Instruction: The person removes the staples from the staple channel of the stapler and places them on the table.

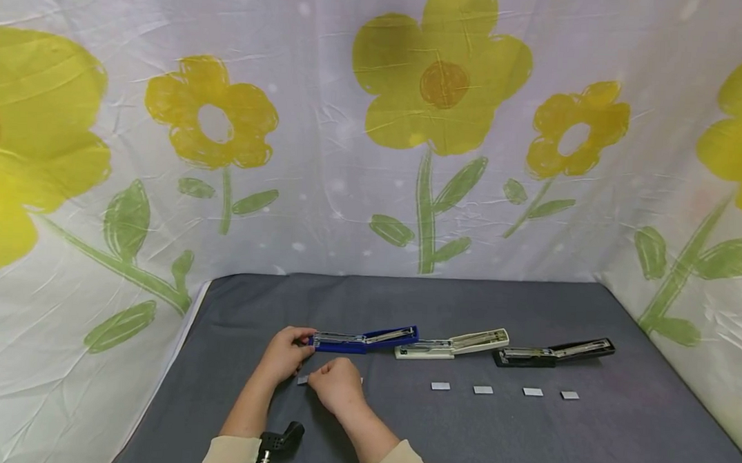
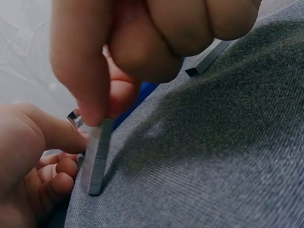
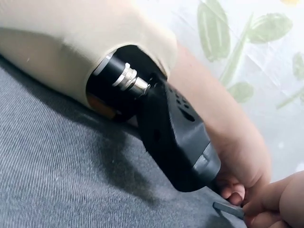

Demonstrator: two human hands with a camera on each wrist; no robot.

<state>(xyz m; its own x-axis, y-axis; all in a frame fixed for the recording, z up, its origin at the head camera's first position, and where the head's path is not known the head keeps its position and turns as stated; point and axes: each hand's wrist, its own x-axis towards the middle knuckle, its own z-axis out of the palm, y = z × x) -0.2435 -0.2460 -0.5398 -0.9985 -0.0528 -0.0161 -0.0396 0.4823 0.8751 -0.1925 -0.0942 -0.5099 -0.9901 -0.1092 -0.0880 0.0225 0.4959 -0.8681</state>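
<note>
My left hand (image 1: 281,357) grips the near-left end of an opened blue stapler (image 1: 366,339), thumb in front and fingers behind. Just below it, my right hand (image 1: 338,383) pinches one end of a strip of staples (image 2: 97,159) between thumb and finger. In the left wrist view that strip slants down to the cloth, beside the left thumb. A second strip of staples (image 2: 206,59) lies behind the right hand's curled fingers. The pinched strip also shows at the bottom of the right wrist view, its far end covered by fingers.
Right of the blue stapler lie an opened cream stapler (image 1: 452,344) and an opened black stapler (image 1: 554,353). Several staple strips (image 1: 483,390) lie in a row in front of them on the grey cloth (image 1: 461,443). A flowered curtain (image 1: 322,209) stands behind and at both sides.
</note>
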